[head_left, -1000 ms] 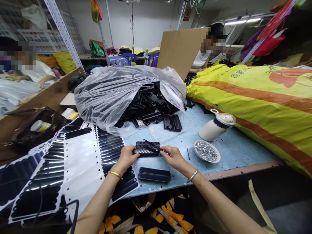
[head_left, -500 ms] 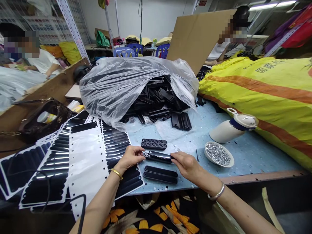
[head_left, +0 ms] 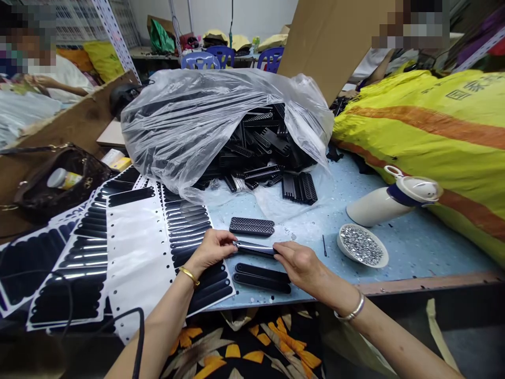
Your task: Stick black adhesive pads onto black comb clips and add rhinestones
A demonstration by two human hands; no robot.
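Both hands hold a slim black plastic strip [head_left: 255,248] with rounded ends, slightly tilted above the table. My left hand [head_left: 213,247] pinches its left end between thumb and fingers, and my right hand [head_left: 300,263] grips its right end. Just behind it lies a pair of black strips with a honeycomb pattern [head_left: 251,226], side by side. Two smooth black strips [head_left: 261,277] lie in front of it, near the table edge. Left of my left hand, sheets of black stickers [head_left: 185,223] are spread out, one sheet [head_left: 130,252] mostly peeled to white backing.
A clear plastic bag [head_left: 169,126] spills black plastic pieces [head_left: 260,147] at the back. On the right stand a bowl of small silvery pieces [head_left: 362,246], a white bottle [head_left: 369,206] lying tilted, and a yellow sack [head_left: 430,131]. A brown handbag [head_left: 65,181] sits left. Two people work beyond.
The strip has been turned so its patterned face no longer shows and a smooth, shiny side faces up. Both hands keep hold of its ends. The view has shifted slightly.
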